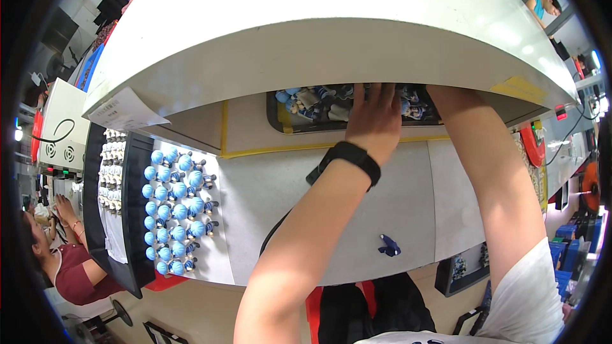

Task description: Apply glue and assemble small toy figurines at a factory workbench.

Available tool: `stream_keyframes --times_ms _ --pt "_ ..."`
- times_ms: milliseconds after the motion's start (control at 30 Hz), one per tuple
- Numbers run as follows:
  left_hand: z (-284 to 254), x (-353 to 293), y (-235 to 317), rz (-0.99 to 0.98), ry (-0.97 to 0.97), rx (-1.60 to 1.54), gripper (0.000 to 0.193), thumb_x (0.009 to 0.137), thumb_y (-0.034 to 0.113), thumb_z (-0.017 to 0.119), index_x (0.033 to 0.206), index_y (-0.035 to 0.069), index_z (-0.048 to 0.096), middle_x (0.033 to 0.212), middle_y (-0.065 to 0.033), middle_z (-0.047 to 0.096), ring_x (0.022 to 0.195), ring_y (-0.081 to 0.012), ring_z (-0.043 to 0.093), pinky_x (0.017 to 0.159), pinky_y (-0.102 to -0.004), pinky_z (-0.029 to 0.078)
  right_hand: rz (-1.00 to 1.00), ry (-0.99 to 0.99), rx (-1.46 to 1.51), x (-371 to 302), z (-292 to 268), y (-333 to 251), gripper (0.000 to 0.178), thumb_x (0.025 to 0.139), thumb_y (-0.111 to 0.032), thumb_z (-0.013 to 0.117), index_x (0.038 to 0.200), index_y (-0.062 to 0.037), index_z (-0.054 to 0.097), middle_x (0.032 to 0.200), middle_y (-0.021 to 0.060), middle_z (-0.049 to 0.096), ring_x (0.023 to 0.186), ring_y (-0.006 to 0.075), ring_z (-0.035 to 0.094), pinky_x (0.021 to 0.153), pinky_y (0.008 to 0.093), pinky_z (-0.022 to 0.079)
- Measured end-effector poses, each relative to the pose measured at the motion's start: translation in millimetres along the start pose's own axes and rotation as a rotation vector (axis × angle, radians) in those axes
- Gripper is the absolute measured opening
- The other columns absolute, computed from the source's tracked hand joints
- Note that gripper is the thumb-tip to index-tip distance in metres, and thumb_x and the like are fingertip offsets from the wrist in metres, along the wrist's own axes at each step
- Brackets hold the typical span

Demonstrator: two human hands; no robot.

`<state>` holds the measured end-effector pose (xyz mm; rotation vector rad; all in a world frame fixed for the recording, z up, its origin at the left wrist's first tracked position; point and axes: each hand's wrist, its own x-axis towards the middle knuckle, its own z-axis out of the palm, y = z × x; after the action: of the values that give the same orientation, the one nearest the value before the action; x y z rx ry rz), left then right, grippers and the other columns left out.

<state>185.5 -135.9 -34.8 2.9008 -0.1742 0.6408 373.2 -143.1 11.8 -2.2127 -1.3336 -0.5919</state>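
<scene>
My left hand [376, 118], with a dark band on the wrist, reaches over a black tray [274, 114] under the white hood. Its fingers stretch out apart over small figures [306, 105] with blue and white parts; the hood's edge hides the fingertips. No held thing shows in this hand. My right forearm [488, 159] goes under the hood at the tray's right end. The hood hides the right hand itself.
The large white hood [331, 44] overhangs the worktable [331, 204]. Rows of figures with light blue round tops [178, 207] stand at left, beside a black bin [137, 204]. A small dark blue piece [389, 245] lies near the front edge. Other people work at both sides.
</scene>
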Motion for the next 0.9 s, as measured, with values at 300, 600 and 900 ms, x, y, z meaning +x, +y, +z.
stream_keyframes --times_ms 300,600,900 --pt "-3 0 -20 -0.096 -0.149 0.313 0.027 0.081 0.017 0.046 0.099 0.01 0.065 0.12 -0.0038 0.048 0.118 -0.0209 0.037 0.1 -0.0533 0.012 0.06 -0.008 -0.05 -73 -43 -5 0.021 0.078 -0.015 0.054 0.092 -0.0012 0.06 0.083 0.0161 0.061 0.079 0.0315 0.057 0.072 0.0397 0.045" --pt "-18 4 -17 -0.157 -0.407 0.225 0.023 0.082 0.018 0.047 0.094 0.01 0.066 0.117 -0.0023 0.05 0.119 -0.0205 0.036 0.099 -0.056 0.013 0.106 0.015 -0.086 -61 -37 -21 0.021 0.078 -0.016 0.054 0.092 -0.0012 0.06 0.083 0.016 0.061 0.08 0.0321 0.056 0.072 0.0401 0.045" --pt "-15 -10 -19 -0.083 -0.22 0.13 0.021 0.083 0.021 0.052 0.094 0.005 0.06 0.124 -0.0068 0.042 0.125 -0.0258 0.027 0.097 -0.0647 0.015 0.138 0.016 -0.114 -73 -45 -33 0.022 0.078 -0.017 0.054 0.092 -0.0012 0.061 0.083 0.0159 0.06 0.081 0.0327 0.056 0.072 0.0405 0.044"
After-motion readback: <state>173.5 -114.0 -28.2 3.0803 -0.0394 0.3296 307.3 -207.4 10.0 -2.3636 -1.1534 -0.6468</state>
